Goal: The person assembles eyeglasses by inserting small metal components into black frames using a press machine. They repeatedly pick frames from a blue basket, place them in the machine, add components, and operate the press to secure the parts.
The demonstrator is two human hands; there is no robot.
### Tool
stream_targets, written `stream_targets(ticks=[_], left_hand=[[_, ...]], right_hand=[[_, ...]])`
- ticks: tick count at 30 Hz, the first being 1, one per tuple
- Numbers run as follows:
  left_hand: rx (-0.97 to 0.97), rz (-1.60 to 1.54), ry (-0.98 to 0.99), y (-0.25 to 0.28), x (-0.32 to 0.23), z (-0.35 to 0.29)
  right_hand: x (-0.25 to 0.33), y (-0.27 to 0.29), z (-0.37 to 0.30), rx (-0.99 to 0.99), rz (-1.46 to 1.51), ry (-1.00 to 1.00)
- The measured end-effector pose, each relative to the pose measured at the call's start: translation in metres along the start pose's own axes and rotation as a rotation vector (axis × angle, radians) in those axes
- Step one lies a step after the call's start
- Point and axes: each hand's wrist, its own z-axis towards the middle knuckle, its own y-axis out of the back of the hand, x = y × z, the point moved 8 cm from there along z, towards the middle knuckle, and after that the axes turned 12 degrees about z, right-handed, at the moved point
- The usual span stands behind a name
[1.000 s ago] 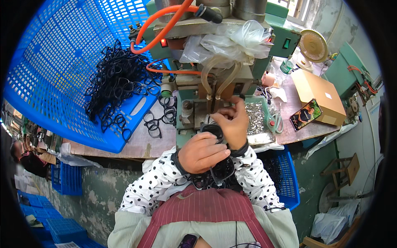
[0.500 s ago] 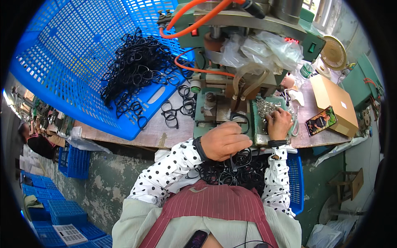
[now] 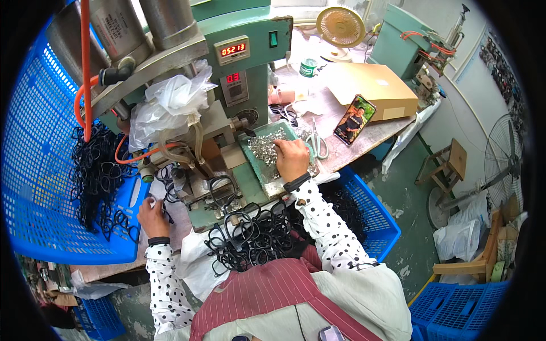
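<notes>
My left hand (image 3: 152, 218) is at the table edge left of the press, fingers curled around a black eyeglass frame (image 3: 166, 213) that is mostly hidden. In the green tray (image 3: 262, 175), the fingers of my right hand (image 3: 293, 159) bend down into a heap of small silvery metal parts (image 3: 266, 149). What those fingertips pinch, if anything, is too small to see. Another black eyeglass frame (image 3: 222, 192) stands at the press fixture between my hands. Many more black frames (image 3: 250, 236) lie heaped over my lap in front of the press.
The green press (image 3: 250, 85) stands ahead, with clear plastic (image 3: 176, 96) bundled on it. A big blue basket (image 3: 40, 153) of black frames is at left, another blue basket (image 3: 380, 223) at right. Scissors (image 3: 316, 143), a phone (image 3: 355, 120) and a cardboard box (image 3: 369, 85) lie beyond the tray.
My left hand has gone from in front of the press to the table on its left. My right hand stays at the metal parts. The view has swung to the right.
</notes>
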Motion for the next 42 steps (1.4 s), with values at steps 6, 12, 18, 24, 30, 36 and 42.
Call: stream_targets(ticks=[6, 12, 18, 24, 30, 36, 42], left_hand=[[0.142, -0.008, -0.025, -0.034, 0.017, -0.009], [-0.059, 0.043, -0.265, -0.007, 0.021, 0.005], [-0.062, -1.004, 0.552, 0.038, 0.022, 0.017], [-0.336, -0.513, -0.363, 0.182, -0.112, 0.035], [-0.474, -0.811, -0.584, 0.181, -0.151, 0.027], [-0.498, -0.854, -0.667, 0.181, -0.155, 0.017], [-0.504, -0.872, -0.757, 0.200, -0.158, 0.013]], right_hand=[[-0.004, 0.002, 0.002, 0.021, 0.020, -0.050], [0.004, -0.011, 0.008, 0.097, 0.156, -0.193], [0.044, -0.019, 0.019, 0.219, 0.606, -0.352], [0.108, -0.022, 0.020, 0.344, 0.966, -0.549], [0.123, -0.025, 0.013, 0.443, 0.876, -0.641], [0.125, -0.036, 0.020, 0.378, 0.904, -0.579], [0.127, -0.044, 0.017, 0.321, 1.050, -0.632]])
